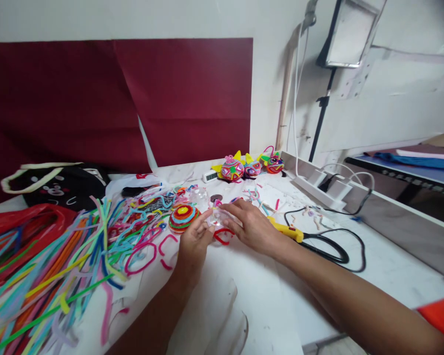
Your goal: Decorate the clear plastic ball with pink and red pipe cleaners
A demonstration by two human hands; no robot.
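Between both hands is a clear plastic piece (pixel 217 217), rounded like a ball or half ball. My left hand (pixel 195 239) pinches its left side with thumb and fingers. My right hand (pixel 252 226) curls over its right side, fingertips on it. Just left of the hands sits a dome (pixel 184 218) wrapped in coloured rings of pipe cleaner. Another clear plastic ball piece (pixel 199 196) lies behind. Under the hands is a bent red pipe cleaner (pixel 223 237). Next to my right wrist lies a yellow hot glue gun (pixel 286 230), partly covered by the arm.
Many coloured pipe cleaners (pixel 70 276) spread over the left side, with a red plastic bag (pixel 59 217) and a black bag (pixel 59 187). Finished fish-like ornaments (pixel 232 168) and a small digital timer (pixel 209 176) stand at the back. A black cord (pixel 363 249) and power strip (pixel 323 190) are right.
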